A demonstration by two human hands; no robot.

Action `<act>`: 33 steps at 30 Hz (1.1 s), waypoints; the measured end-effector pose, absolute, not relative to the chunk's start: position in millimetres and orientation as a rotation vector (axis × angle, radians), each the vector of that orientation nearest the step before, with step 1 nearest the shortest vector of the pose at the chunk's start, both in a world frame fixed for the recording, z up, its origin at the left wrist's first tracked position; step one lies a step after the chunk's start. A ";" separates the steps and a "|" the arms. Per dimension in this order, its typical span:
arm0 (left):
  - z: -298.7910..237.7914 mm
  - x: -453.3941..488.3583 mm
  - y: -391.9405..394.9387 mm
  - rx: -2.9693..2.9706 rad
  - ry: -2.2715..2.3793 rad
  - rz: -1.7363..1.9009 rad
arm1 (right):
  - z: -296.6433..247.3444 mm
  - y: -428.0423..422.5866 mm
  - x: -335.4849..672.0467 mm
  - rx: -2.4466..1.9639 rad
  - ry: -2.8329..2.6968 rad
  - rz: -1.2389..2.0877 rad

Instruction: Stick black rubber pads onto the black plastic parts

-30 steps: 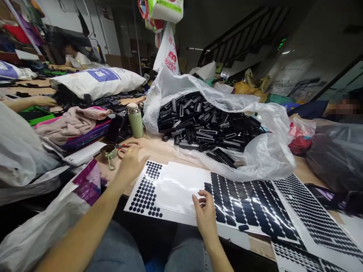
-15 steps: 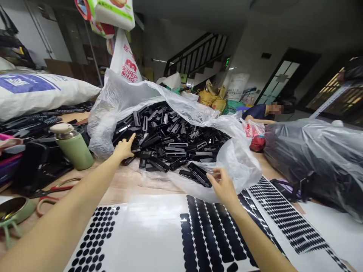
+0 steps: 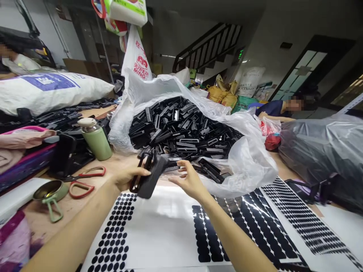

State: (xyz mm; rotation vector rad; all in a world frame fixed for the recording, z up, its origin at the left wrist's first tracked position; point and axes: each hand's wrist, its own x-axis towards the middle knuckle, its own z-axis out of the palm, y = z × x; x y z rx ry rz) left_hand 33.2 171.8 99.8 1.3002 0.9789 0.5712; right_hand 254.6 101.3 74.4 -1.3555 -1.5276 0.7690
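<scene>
My left hand (image 3: 127,176) is closed round a bunch of black plastic parts (image 3: 147,173), held just above the table in front of the pile. My right hand (image 3: 188,180) hovers beside them with fingers spread, holding nothing. Behind both hands a clear plastic bag (image 3: 249,158) lies open with a big heap of black plastic parts (image 3: 181,132) spilling from it. Under my forearms lie white sheets of black round stickers (image 3: 113,238) and black oval stickers (image 3: 215,234).
A green flask (image 3: 96,138), red-handled scissors (image 3: 85,180) and a small green cup (image 3: 49,192) sit at the left. A white sack (image 3: 51,88) lies far left, a dark bag (image 3: 323,151) at the right. A person sits behind at the right, another far left.
My left hand has come back from the pile with black parts gripped in it. My right hand let go of the bag's edge and moved left toward them. The view shifted slightly.
</scene>
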 end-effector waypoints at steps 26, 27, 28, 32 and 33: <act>56.4 -66.7 85.2 0.994 1.247 1.262 | 28.2 46.9 129.2 -1.430 -1.773 0.936; 56.0 -71.9 75.0 1.016 1.245 1.254 | 24.2 42.5 121.7 -1.469 -1.816 0.944; 55.3 -76.0 64.6 1.038 1.249 1.237 | 19.9 40.2 115.2 -1.526 -1.829 0.902; 50.5 -88.6 28.6 1.074 1.338 1.184 | 8.8 41.2 99.1 -1.697 -1.742 0.717; 49.0 -91.7 21.9 1.073 1.362 1.181 | 8.2 41.1 96.6 -1.703 -1.732 0.701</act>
